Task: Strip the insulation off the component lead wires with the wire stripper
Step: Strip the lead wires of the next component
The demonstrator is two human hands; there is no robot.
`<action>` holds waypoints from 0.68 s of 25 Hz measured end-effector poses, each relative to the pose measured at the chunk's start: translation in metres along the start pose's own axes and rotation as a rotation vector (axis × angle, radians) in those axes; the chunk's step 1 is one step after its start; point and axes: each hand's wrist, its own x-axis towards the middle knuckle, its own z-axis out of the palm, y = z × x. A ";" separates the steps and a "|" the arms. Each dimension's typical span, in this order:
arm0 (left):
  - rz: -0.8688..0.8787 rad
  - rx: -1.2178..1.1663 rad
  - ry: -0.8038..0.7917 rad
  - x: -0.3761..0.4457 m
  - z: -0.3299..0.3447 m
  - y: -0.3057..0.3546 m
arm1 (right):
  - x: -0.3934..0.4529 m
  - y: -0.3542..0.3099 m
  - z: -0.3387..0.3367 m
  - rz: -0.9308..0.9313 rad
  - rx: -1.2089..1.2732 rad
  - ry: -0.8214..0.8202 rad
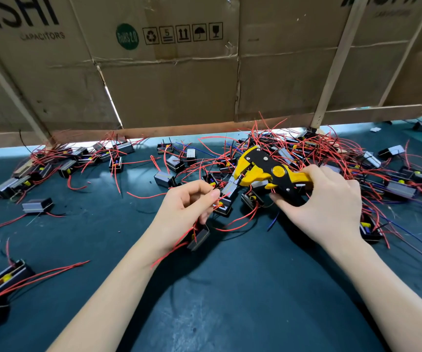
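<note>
My right hand [324,201] grips the handles of a yellow and black wire stripper [265,168], whose jaws point up and to the left over the pile. My left hand [187,204] pinches a thin red lead wire [216,201] between thumb and fingers. A small black box component [199,238] hangs from that wire just below the left hand. The stripper's jaws sit a short way to the right of the pinched wire, apart from it.
Many black box components with red and blue leads lie tangled in a pile [331,161] at the right and back. More lie scattered at the left [37,174]. Cardboard walls [169,80] close off the back of the dark green table [230,288].
</note>
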 end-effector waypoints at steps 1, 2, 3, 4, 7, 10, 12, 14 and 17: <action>-0.003 0.013 0.011 0.000 0.000 -0.002 | 0.000 -0.001 0.000 -0.010 -0.006 -0.013; -0.003 0.027 0.024 0.001 0.001 -0.003 | 0.000 -0.002 0.001 -0.022 -0.009 -0.021; -0.001 0.041 0.041 0.000 0.002 -0.004 | -0.001 -0.004 0.001 -0.035 -0.008 -0.025; 0.006 0.053 0.060 0.000 0.002 -0.005 | -0.002 -0.005 0.001 -0.047 -0.005 -0.030; 0.032 0.078 0.127 0.000 0.004 -0.006 | -0.004 -0.007 0.002 -0.081 0.005 -0.036; 0.029 0.103 0.178 0.000 0.003 -0.006 | -0.004 -0.008 0.001 -0.100 0.023 -0.036; 0.027 0.129 0.179 0.001 0.004 -0.005 | -0.003 -0.008 -0.001 -0.110 0.059 -0.028; 0.030 0.151 0.165 0.000 0.004 -0.005 | -0.004 -0.010 -0.003 -0.121 0.091 -0.021; 0.036 0.169 0.143 -0.001 0.005 -0.004 | -0.004 -0.011 -0.005 -0.119 0.096 -0.029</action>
